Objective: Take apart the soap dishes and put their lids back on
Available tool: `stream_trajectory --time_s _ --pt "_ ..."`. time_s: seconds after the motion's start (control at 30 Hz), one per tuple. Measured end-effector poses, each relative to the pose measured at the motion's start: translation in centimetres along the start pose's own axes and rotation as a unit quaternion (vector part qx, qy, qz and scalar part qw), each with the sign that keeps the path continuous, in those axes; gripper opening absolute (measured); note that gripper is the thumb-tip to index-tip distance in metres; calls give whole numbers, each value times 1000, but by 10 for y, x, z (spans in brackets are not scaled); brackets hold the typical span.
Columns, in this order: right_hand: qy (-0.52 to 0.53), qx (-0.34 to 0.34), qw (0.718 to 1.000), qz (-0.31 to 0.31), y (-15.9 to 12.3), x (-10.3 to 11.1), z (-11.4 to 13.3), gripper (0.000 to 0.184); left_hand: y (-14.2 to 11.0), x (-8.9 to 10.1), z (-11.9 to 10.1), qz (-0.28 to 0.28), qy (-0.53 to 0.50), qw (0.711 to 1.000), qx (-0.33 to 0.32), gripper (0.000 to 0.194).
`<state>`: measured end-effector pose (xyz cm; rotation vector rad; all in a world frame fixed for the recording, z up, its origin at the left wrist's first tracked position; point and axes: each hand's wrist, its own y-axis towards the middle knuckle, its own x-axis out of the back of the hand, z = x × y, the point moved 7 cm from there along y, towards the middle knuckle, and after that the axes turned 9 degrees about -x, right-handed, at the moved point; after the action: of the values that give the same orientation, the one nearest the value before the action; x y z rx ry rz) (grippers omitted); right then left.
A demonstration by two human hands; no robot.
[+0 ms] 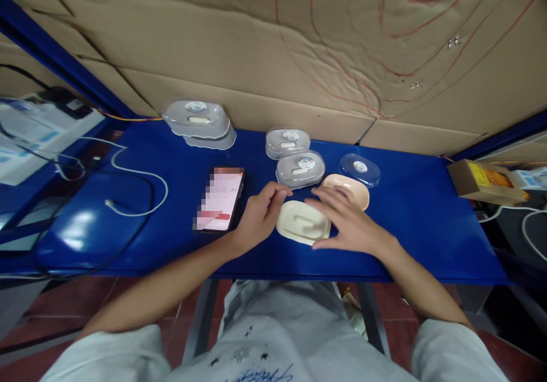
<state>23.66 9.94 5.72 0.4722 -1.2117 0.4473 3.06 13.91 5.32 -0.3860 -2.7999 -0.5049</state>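
Observation:
A cream oval dish [301, 222] with a raised bar in its middle lies on the blue table between my hands. At its left rim is my left hand [261, 218], with fingers curled and thumb drawn against them; anything inside is hidden. My right hand [348, 222] arches over the dish's right side, fingers spread, thumb by the lower rim. Behind it sits a peach oval dish [356, 191], partly covered by those fingers. A clear oval lid [361, 169] with a round sticker lies just beyond.
Two lidded grey oval boxes, a nearer one [294, 177] and a farther one [277, 147], stand behind my hands. More grey boxes [213, 122] are stacked at back left. A lit phone [220, 199] lies left. White cable [160, 199] crosses the table [419, 222]; cardboard [239, 40] rises behind.

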Motion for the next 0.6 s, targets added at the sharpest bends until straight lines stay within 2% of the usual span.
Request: stream_trajectory --time_s 0.07,0.13,0.2,0.27,0.33,0.43,0.6 --pt "-6 30 999 31 0 -17 20 81 1 5 7 -39 -71 995 66 44" --pt "1 45 998 33 -1 -25 28 62 5 5 16 -60 -176 975 125 56" --pt "32 44 999 4 -1 -20 26 46 9 4 25 -79 -273 943 174 55" --pt "70 31 997 -26 -1 -11 19 40 14 5 32 -101 -313 924 195 47" --pt "77 20 997 -25 1 -9 14 42 16 7 39 -115 -293 928 202 34" --pt "28 7 1000 9 5 -22 11 53 15 6 47 -120 -247 939 209 19" --pt "-26 -66 997 -5 10 -34 -1 75 9 6 51 -135 -228 944 195 13"
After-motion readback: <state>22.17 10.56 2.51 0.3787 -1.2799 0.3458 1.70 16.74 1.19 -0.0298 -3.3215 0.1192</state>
